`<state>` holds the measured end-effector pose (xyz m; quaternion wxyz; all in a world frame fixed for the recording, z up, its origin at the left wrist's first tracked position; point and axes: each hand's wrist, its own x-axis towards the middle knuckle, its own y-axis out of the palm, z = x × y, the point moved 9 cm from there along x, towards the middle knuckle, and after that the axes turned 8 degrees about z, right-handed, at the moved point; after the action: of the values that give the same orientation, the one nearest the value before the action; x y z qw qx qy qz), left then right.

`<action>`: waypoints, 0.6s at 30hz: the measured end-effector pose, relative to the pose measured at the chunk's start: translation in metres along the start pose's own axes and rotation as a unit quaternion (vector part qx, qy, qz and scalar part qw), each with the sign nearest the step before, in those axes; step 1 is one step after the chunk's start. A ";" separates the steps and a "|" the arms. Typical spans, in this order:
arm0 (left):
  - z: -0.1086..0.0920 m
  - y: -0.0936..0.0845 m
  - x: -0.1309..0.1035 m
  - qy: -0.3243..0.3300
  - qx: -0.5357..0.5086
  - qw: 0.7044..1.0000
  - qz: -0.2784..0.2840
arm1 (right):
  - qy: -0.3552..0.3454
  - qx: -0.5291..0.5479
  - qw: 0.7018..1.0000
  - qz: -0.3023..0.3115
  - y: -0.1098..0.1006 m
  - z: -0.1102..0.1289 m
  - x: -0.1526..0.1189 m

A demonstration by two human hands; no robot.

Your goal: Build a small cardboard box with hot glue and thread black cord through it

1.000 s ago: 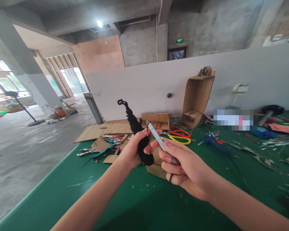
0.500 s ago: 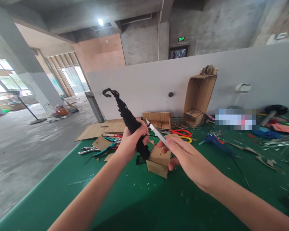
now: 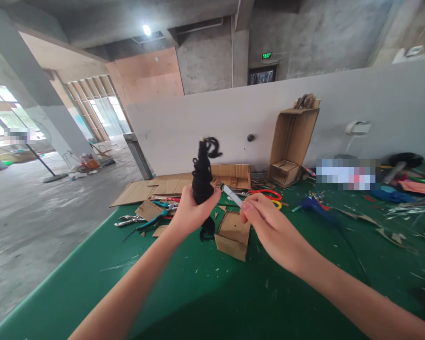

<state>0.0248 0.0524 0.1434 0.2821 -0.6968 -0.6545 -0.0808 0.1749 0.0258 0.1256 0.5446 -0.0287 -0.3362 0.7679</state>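
A bundle of black yarn [image 3: 202,174] is gripped around its middle by my left hand [image 3: 191,212], fingers wrapped round it. Its looped end curls over to the right at the top, and a tail [image 3: 208,229] hangs below the hand. In a pinch, my right hand [image 3: 269,222] holds a slim silver utility knife [image 3: 233,195], whose tip points up and left, close to my left thumb. Whether the tip touches the yarn, I cannot tell. Just below both hands, a small open cardboard box [image 3: 231,248] sits on the green table [image 3: 184,293].
Pliers with teal handles [image 3: 156,221] and cardboard pieces [image 3: 134,192] lie at the left. Scissors with red handles [image 3: 267,194] are behind my right hand. A tall cardboard stand [image 3: 293,141] is against the white partition [image 3: 184,123]. Scraps and blue cloth [image 3: 311,205] lie to the right.
My left hand has turned the yarn bundle from leaning left to nearly upright, its curled end now on the right. The knife has shifted slightly right and down; my right fingers have closed in more.
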 end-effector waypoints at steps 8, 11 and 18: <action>0.010 -0.002 0.003 -0.012 0.091 0.996 0.012 | 0.154 0.177 0.966 0.106 0.030 -0.048 0.006; 0.020 0.003 0.007 -0.037 0.106 0.994 0.015 | 0.199 0.276 0.935 0.097 0.040 -0.058 0.006; 0.036 -0.023 0.011 -0.060 0.080 0.994 -0.031 | 0.223 0.400 0.888 -0.039 0.001 -0.089 0.012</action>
<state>-0.0056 0.0795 0.1255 0.2943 -0.6553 -0.6957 0.0055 0.2059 0.0788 0.0600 0.6000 0.0339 0.1286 0.7889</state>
